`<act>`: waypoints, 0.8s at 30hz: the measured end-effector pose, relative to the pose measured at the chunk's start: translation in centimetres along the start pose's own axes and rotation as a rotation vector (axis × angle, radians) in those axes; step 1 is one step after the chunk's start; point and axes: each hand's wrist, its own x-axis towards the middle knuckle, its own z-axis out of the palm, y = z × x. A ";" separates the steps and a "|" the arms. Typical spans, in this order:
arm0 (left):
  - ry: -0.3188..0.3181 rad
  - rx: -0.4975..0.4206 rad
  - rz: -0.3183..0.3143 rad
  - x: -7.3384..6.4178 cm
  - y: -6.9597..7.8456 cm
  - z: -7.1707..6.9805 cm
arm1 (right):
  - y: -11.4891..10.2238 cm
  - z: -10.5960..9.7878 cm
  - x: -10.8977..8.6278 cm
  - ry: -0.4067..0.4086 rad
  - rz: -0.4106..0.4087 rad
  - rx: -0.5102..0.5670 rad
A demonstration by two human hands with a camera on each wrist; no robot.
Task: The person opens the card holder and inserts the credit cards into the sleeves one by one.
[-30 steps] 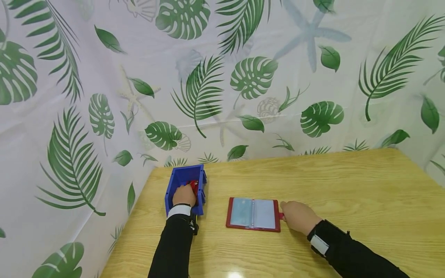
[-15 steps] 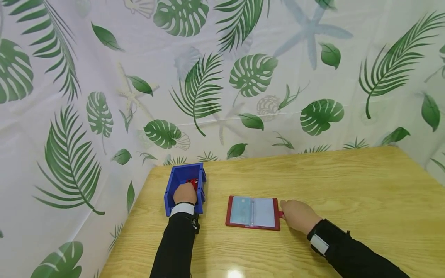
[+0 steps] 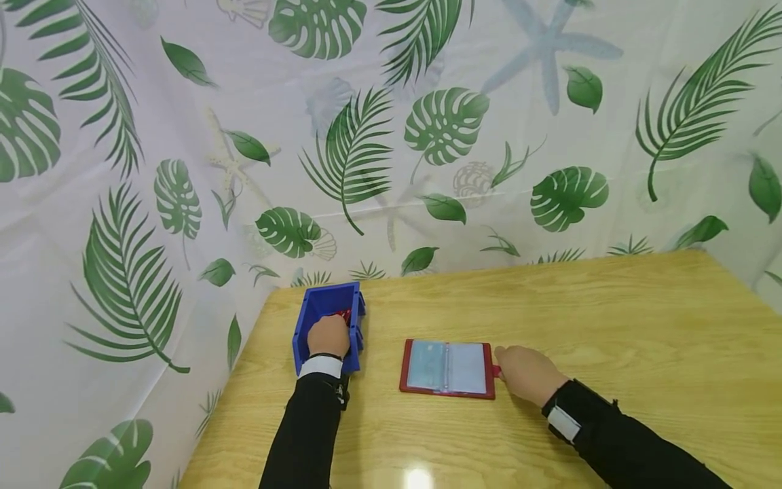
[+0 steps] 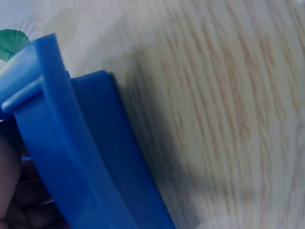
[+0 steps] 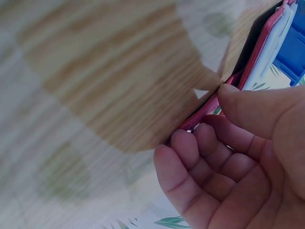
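Observation:
My left hand (image 3: pixel 328 336) reaches down into a blue plastic bin (image 3: pixel 301 339) at the table's left. Red items (image 3: pixel 345 316) show just past its knuckles. Some curled fingers (image 4: pixel 31 198) appear behind the bin's wall in the left wrist view; I cannot tell whether they hold anything. A small red card holder (image 3: pixel 467 369) lies spread flat on the table, with clear sleeves on both halves. At its right edge my right hand (image 3: pixel 528 372) pinches a short red strap (image 5: pixel 202 112) between thumb and curled fingers.
The wooden table (image 3: pixel 580 305) reaches back to a white leaf-printed cloth (image 3: pixel 519 122), which also hangs along the left side. The card holder lies a short way right of the bin. Light glares off the table's front.
The left hand has shifted slightly within the bin and now covers more of the red items. The right hand keeps its pinch on the strap, and the head view has tilted slightly.

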 end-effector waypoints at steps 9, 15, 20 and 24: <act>0.020 -0.020 -0.086 0.0 -0.2 -1.5 | 0.2 -0.8 0.3 0.028 -0.024 -0.006; 0.098 -0.030 -0.105 -0.1 0.4 -3.3 | 0.4 -1.4 0.0 0.056 -0.042 0.006; 0.250 -0.088 -0.010 -0.8 1.8 -5.0 | 0.1 -1.8 0.1 0.006 -0.002 0.017; 0.353 -0.192 0.046 -1.7 3.5 -5.3 | -0.5 -1.9 0.3 0.035 0.007 0.012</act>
